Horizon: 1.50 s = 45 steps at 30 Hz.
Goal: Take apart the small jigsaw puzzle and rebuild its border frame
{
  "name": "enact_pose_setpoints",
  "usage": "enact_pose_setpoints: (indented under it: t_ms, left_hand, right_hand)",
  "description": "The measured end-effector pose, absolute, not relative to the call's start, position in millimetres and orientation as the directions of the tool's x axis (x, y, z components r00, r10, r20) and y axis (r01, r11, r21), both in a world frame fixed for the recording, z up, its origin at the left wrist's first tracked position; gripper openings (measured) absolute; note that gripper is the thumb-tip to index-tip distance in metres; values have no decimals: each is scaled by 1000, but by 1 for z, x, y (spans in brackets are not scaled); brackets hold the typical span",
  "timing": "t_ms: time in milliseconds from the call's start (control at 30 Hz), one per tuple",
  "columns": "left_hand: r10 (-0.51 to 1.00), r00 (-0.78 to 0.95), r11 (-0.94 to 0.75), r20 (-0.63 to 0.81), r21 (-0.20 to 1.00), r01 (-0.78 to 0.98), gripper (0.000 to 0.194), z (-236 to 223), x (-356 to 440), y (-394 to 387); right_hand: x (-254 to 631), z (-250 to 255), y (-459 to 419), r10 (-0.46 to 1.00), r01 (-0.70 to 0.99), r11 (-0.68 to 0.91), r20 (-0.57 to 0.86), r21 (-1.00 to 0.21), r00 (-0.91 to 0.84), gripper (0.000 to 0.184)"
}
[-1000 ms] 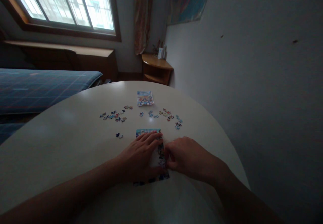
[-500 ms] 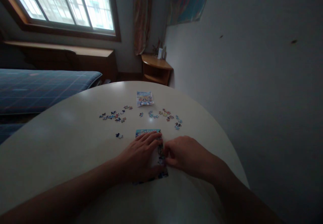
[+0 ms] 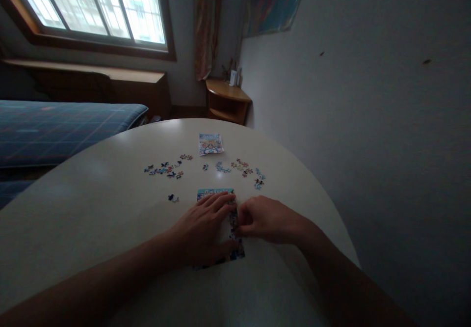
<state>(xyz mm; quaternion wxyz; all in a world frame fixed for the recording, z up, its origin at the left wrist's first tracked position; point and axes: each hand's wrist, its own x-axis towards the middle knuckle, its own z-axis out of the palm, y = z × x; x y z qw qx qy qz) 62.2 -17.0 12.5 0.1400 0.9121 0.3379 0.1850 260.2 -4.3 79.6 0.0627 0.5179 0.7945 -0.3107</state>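
A jigsaw puzzle (image 3: 216, 191) in a flat frame with a teal top edge lies near the front of the round table. My left hand (image 3: 206, 226) rests across it, fingers stretched out and pressing flat, and covers most of the picture. At the puzzle's right edge is my right hand (image 3: 267, 219), its fingers curled and the thumb tip at the border. Whatever those fingers pinch, if anything, is hidden. Beyond the hands lie loose puzzle pieces: a group (image 3: 165, 169) to the left, others (image 3: 242, 166) to the right, and a small cluster (image 3: 173, 198) left of the frame.
A small printed picture sheet (image 3: 211, 144) lies toward the far side of the white table (image 3: 110, 209). A wall (image 3: 368, 121) runs close along the right. Past the table stand a bed with a plaid mattress (image 3: 66, 130) and a wooden corner shelf (image 3: 228, 91).
My right hand has shifted slightly up and left along the puzzle's right edge, its thumb now closer to the border. My left hand stays in place.
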Motion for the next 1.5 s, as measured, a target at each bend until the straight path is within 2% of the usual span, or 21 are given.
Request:
enact_pose_setpoints:
  t_ms: [233, 433, 533, 600, 733, 967, 1233, 1300, 1433, 1500]
  left_hand:
    - [684, 682, -719, 257, 394, 573, 50, 11, 63, -17]
    - [685, 688, -712, 238, 415, 566, 55, 13, 63, -15]
    - [713, 651, -693, 261, 402, 598, 55, 14, 60, -11]
    - [740, 612, -671, 279, 378, 638, 52, 14, 57, -7]
    - [770, 566, -638, 294, 345, 688, 50, 12, 49, 2]
    - [764, 573, -645, 297, 366, 670, 46, 7, 45, 4]
    - [794, 519, -608, 316, 412, 679, 40, 21, 39, 10]
    - [815, 506, -579, 281, 406, 707, 49, 27, 32, 2]
    - [793, 571, -606, 213, 372, 703, 97, 22, 16, -29]
    - [773, 594, -632, 223, 356, 688, 112, 13, 9, -43]
  right_hand:
    - [267, 70, 4, 743, 814, 251, -435, -524, -508, 17]
    - [268, 71, 4, 740, 806, 240, -436, -540, -512, 15]
    - [273, 73, 7, 755, 815, 215, -437, -539, -489, 26]
    - [277, 74, 11, 803, 817, 201, -387, -541, -454, 31]
    - [280, 72, 18, 876, 804, 285, -199, -521, -439, 22]
    - [273, 53, 27, 760, 661, 613, 92, -434, -644, 31]
    - [270, 29, 39, 695, 586, 703, 215, -403, -686, 34]
    - [268, 24, 41, 678, 568, 722, 235, -396, -697, 37]
    - [265, 19, 44, 657, 536, 740, 265, -407, -705, 40]
    - [267, 18, 44, 655, 515, 739, 284, -434, -700, 41]
